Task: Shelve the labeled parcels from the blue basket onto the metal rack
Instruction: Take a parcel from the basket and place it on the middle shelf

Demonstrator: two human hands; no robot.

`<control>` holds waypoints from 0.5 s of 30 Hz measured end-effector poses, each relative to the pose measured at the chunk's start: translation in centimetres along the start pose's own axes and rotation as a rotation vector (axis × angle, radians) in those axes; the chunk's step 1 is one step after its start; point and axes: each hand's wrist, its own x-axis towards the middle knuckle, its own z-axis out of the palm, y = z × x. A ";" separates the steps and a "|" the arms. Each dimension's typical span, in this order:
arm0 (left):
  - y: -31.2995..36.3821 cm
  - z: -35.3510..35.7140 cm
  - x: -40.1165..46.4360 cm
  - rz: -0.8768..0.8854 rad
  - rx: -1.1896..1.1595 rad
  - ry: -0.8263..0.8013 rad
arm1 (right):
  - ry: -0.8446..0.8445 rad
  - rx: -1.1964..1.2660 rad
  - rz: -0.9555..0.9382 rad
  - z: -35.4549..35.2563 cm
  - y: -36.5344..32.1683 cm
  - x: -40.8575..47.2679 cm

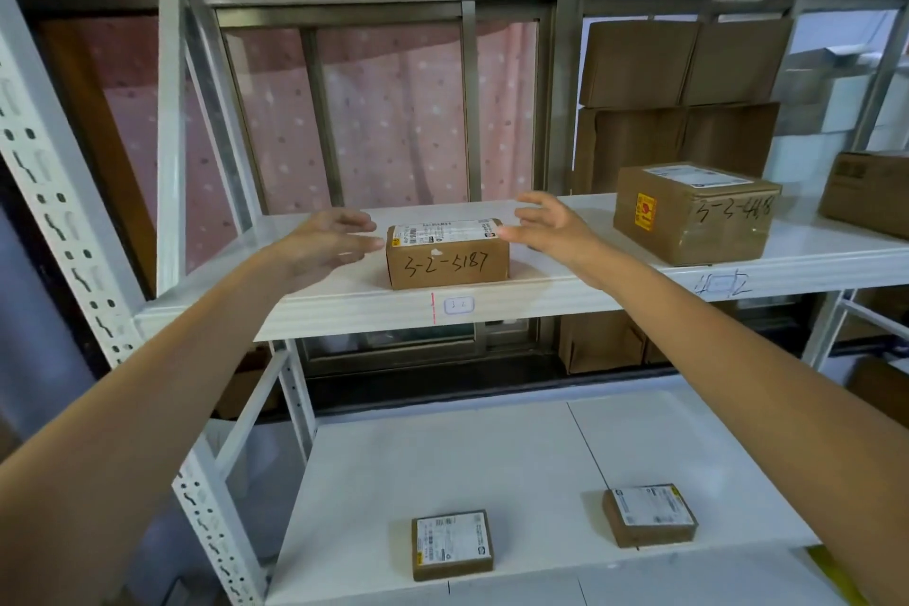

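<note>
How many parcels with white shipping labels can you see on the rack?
4: two brown cardboard boxes on the upper white metal shelf, two flat brown parcels below. The right-edge box's label is unclear.

Behind the far side we see a window frame point(467, 103) with a pink dotted curtain point(393, 113). At far right, we see flattened cardboard sheets point(683, 103) standing upright, beside stacked white boxes point(836, 98).

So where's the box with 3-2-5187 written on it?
The box sits on the upper shelf near its front edge, between the left hand and right hand.
</note>
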 end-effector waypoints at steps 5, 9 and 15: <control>2.6 -0.1 -3.8 0.126 -0.047 0.161 | 0.040 0.031 -0.064 -2.1 -0.2 -1.1; 2.8 1.5 -7.9 0.157 -0.048 0.110 | 0.080 0.043 -0.099 -2.7 0.6 -2.6; 0.4 4.1 -11.9 0.044 0.077 0.016 | 0.156 0.079 -0.083 -2.2 2.0 -6.4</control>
